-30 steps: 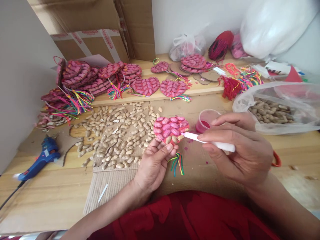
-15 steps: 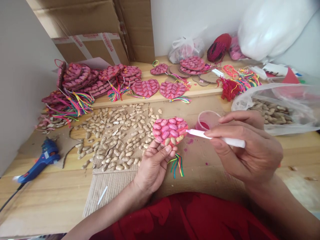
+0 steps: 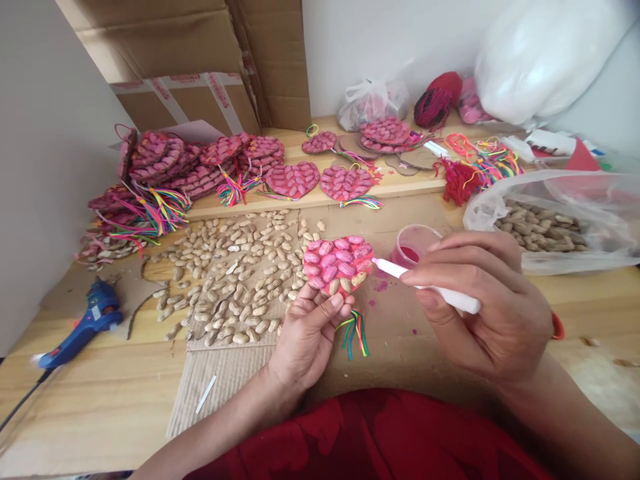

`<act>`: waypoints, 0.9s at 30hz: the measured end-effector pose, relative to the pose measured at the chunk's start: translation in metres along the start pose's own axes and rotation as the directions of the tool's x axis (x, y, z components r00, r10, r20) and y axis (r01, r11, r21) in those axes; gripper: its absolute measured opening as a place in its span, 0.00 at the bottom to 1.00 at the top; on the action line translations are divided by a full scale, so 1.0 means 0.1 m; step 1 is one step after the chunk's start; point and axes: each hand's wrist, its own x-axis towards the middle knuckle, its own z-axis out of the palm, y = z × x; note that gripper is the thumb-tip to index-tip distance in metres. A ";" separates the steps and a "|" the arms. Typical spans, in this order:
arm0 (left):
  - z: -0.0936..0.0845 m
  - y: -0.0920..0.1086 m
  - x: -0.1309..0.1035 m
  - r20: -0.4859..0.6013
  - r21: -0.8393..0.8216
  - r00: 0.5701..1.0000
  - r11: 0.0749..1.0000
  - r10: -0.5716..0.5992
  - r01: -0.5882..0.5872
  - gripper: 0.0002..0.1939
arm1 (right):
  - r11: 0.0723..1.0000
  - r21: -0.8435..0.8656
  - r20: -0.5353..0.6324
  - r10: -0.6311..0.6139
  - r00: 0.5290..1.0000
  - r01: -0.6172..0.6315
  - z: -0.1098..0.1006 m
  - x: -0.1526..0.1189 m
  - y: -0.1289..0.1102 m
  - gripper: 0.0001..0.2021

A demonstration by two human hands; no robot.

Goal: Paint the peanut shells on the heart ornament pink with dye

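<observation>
My left hand [image 3: 313, 327] grips the lower tip of a heart-shaped ornament [image 3: 337, 260] covered with peanuts. Most of its peanuts are pink; several near the bottom are still tan. A tassel of coloured strings [image 3: 355, 333] hangs below it. In my right hand [image 3: 480, 300] is a white brush [image 3: 453, 298], pinched between thumb and fingers, its pink tip at the heart's right edge. Just behind my right fingers stands a clear cup [image 3: 417, 233] with pink paint, partly hidden by them.
Loose peanuts [image 3: 240, 280] cover cardboard left of centre. A blue glue gun [image 3: 85, 323] lies far left. Finished hearts [image 3: 293, 179] line the raised back ledge [image 3: 310, 203]. A plastic bag of peanuts [image 3: 545, 230] sits at right, with red yarn [image 3: 457, 183] beside it.
My right hand and the brush have shifted slightly left, with the brush tip still at the heart's right edge. The heart has hardly moved in my left hand.
</observation>
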 end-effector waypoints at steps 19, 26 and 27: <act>-0.04 -0.02 0.00 0.042 -0.020 0.999 1.000 0.023 -0.022 0.11 | 0.999 -0.034 0.058 0.010 0.998 -0.008 -0.05 0.00 -0.01 0.07; -0.04 -0.02 0.01 0.060 -0.022 0.998 0.999 0.027 -0.026 0.12 | 1.000 0.005 0.038 0.024 0.999 -0.024 -0.07 0.02 -0.05 0.07; -0.04 -0.02 0.01 0.062 -0.022 0.998 0.999 0.028 -0.027 0.12 | 1.000 -0.001 0.037 0.023 0.999 -0.023 -0.07 0.02 -0.05 0.06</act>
